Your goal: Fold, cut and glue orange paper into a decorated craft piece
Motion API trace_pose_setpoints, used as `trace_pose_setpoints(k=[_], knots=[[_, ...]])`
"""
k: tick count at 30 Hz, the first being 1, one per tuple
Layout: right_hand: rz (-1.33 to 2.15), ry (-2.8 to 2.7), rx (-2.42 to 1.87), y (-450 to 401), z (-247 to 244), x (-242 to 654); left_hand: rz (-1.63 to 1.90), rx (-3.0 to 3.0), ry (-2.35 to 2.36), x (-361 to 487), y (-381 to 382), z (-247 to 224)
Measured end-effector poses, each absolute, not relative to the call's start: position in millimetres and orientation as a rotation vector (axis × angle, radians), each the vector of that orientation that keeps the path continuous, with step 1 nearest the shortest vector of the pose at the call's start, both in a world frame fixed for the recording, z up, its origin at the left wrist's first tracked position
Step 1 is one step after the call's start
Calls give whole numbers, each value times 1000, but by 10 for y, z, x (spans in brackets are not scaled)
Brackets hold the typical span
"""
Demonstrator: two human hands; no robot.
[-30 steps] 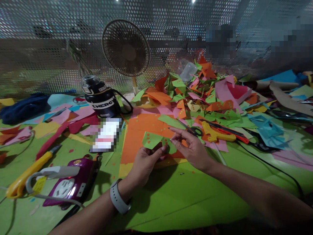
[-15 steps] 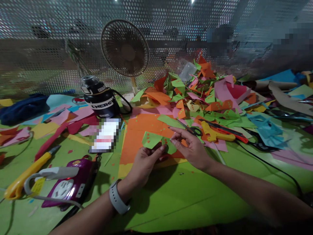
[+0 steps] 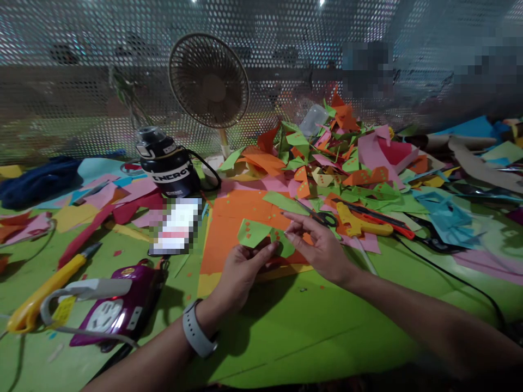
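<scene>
My left hand (image 3: 245, 272), with a grey watch band on its wrist, pinches the lower edge of a folded green paper piece (image 3: 254, 233) dotted with small orange diamonds. At the right side of that piece is my right hand (image 3: 321, 247), its thumb and fingertips pressed close together; whatever lies between them is too small to make out. Both hands are above an orange sheet (image 3: 224, 218), which rests on a yellow one. Black scissors (image 3: 327, 219) and a yellow glue gun (image 3: 353, 220) lie beyond my right hand.
A heap of cut coloured paper (image 3: 302, 141) rises at the back right. Behind the phone (image 3: 177, 226) stand a dark bottle (image 3: 169, 163) and a fan (image 3: 210, 81). A purple power strip (image 3: 118, 310) with cables and a yellow-handled tool (image 3: 49, 291) occupy the left.
</scene>
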State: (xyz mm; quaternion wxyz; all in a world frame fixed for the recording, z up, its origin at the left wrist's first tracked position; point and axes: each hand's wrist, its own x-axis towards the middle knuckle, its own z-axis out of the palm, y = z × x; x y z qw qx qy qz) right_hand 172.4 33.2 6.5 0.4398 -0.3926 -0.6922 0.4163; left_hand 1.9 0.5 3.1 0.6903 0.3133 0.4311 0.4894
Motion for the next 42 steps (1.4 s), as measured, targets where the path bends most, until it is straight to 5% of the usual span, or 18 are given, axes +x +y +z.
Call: trace_pose_setpoints(k=[42], knots=[[1006, -1757, -959, 276, 46, 1685, 1091, 719, 1032, -4, -8, 30]])
